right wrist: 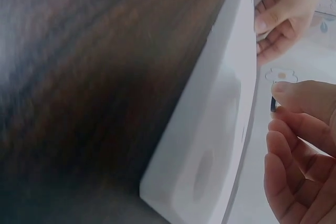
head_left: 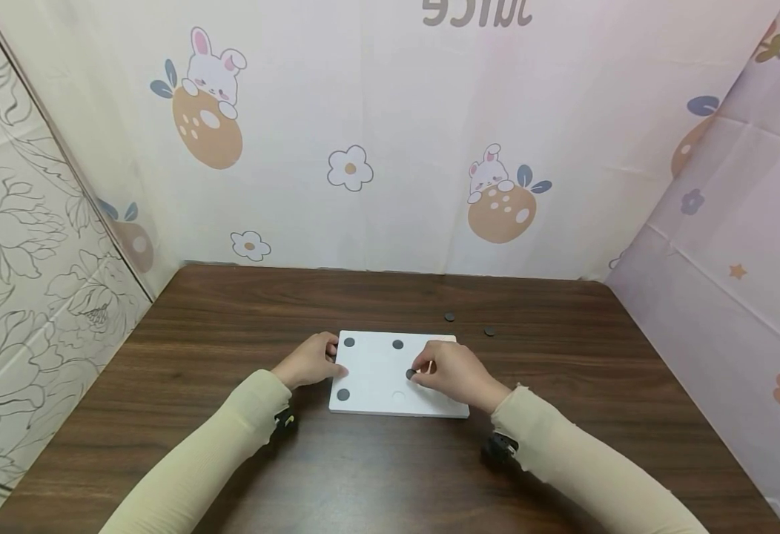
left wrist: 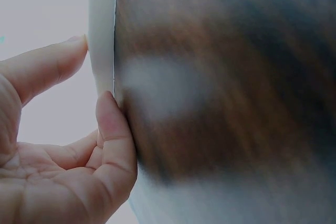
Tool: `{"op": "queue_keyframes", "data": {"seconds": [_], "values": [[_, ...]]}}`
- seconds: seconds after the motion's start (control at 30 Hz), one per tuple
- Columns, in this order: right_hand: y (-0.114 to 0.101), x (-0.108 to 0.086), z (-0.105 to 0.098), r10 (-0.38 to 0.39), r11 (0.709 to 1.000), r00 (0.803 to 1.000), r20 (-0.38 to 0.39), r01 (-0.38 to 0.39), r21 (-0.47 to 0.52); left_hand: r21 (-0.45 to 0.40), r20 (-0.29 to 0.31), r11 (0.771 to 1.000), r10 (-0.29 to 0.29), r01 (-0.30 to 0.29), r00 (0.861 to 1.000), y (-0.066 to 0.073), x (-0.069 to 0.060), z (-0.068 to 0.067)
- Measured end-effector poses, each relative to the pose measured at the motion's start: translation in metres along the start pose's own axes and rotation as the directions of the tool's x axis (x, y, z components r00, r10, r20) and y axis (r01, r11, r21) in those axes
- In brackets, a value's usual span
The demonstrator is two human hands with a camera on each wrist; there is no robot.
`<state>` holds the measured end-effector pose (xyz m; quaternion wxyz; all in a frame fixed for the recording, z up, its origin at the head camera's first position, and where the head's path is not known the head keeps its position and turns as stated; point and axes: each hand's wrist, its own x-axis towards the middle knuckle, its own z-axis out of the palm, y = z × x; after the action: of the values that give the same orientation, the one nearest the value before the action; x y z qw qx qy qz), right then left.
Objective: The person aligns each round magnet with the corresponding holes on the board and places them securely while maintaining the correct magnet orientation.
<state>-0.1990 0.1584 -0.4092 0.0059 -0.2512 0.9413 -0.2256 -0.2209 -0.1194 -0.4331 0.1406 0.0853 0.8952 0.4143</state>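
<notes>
A white rectangular board (head_left: 371, 371) lies on the wooden table. Dark round discs sit at its upper left (head_left: 349, 342), lower left (head_left: 343, 394) and upper middle (head_left: 398, 344); an empty round recess (head_left: 399, 397) shows near its lower edge. My left hand (head_left: 310, 360) grips the board's left edge, thumb on top, fingers at the side, as the left wrist view also shows (left wrist: 68, 145). Between thumb and forefinger, my right hand (head_left: 458, 373) pinches a dark disc (head_left: 411, 374) above the board. In the right wrist view that disc (right wrist: 273, 103) stands on edge in the fingertips, off the surface.
Two loose dark discs lie on the table behind the board, one (head_left: 449, 317) near its back right corner, the other (head_left: 489, 331) farther right. The brown table (head_left: 377, 475) reaches a patterned cloth (head_left: 403, 222) at the back, with more patterned cloth on both sides.
</notes>
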Motion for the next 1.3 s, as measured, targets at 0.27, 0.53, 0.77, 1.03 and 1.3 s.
{"op": "queue_keyframes", "data": {"seconds": [0.27, 0.53, 0.77, 1.03, 1.3], "values": [[-0.007, -0.004, 0.008, -0.049, 0.999, 0.999, 0.005, 0.049, -0.023, -0.002, -0.001, 1.000, -0.009, 0.009, 1.000, 0.001, 0.000, 0.000], [-0.013, -0.006, 0.013, -0.100, 0.994, 0.995, 0.029, 0.101, -0.039, -0.004, -0.003, 1.000, -0.008, 0.008, 1.000, 0.001, 0.001, 0.000], [-0.018, -0.007, 0.017, -0.097, 0.993, 0.994, 0.049, 0.100, -0.064, -0.006, -0.003, 1.000, -0.013, 0.013, 1.000, 0.000, 0.001, 0.001], [-0.020, -0.008, 0.019, -0.114, 0.990, 0.992, 0.056, 0.118, -0.082, 0.007, -0.006, 1.000, -0.014, 0.015, 1.000, 0.001, 0.000, 0.000], [-0.018, -0.006, 0.022, -0.114, 0.989, 0.992, 0.059, 0.119, -0.089, 0.017, -0.009, 1.000, -0.016, 0.016, 1.000, 0.001, 0.001, 0.000]]}}
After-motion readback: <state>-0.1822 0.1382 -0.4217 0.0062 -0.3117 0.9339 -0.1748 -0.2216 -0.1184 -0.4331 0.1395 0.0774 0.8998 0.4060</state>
